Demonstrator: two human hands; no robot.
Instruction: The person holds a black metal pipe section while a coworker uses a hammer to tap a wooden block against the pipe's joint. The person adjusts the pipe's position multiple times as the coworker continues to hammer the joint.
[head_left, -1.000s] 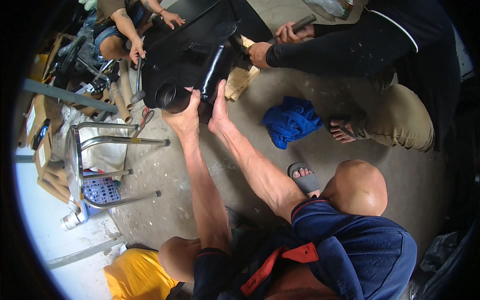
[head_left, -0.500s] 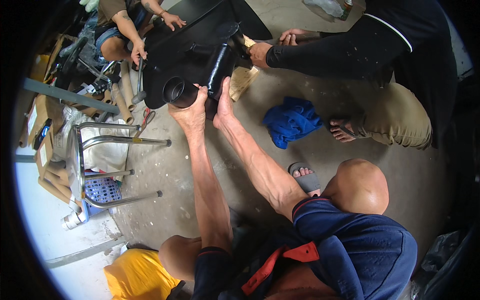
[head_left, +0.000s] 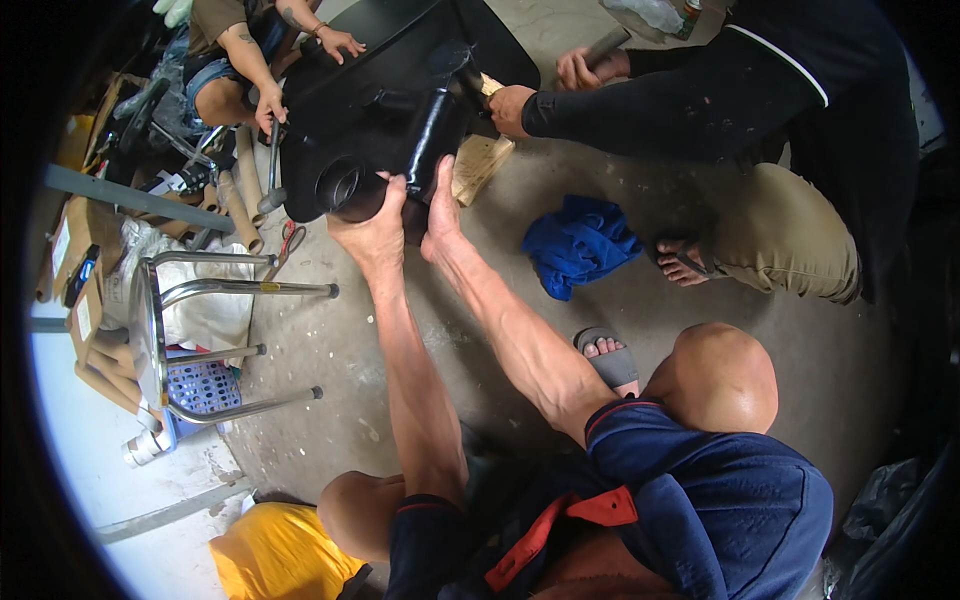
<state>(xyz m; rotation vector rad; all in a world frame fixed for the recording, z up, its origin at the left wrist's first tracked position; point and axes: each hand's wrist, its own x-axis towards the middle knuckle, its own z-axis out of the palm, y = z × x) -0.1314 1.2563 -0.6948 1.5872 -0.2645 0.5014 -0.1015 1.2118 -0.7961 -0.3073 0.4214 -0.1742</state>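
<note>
My left hand (head_left: 368, 232) is closed round a short, open-mouthed black pipe (head_left: 345, 186), its thumb on top. My right hand (head_left: 442, 212) grips the lower end of a longer, shiny black pipe (head_left: 430, 130) beside it. Both pipes seem to belong to one black pipe assembly over a large black panel (head_left: 320, 95); how they join is hidden. At its far end, a co-worker's hand (head_left: 510, 108) holds a piece of wood (head_left: 490, 84) against the assembly. That person's other hand (head_left: 577, 72) grips a dark grey bar-like tool (head_left: 607, 46).
Left, another co-worker's hand (head_left: 270, 105) holds a hammer (head_left: 273, 170). Red-handled scissors (head_left: 290, 238), cardboard tubes (head_left: 240, 205) and a metal stool (head_left: 165, 330) lie nearby. A wood block (head_left: 482, 168), blue cloth (head_left: 580, 245) and a co-worker's sandalled foot (head_left: 685, 262) are to the right.
My hands and the black pipes have shifted slightly left. The right co-worker's far hand has risen, bringing the grey tool into sight.
</note>
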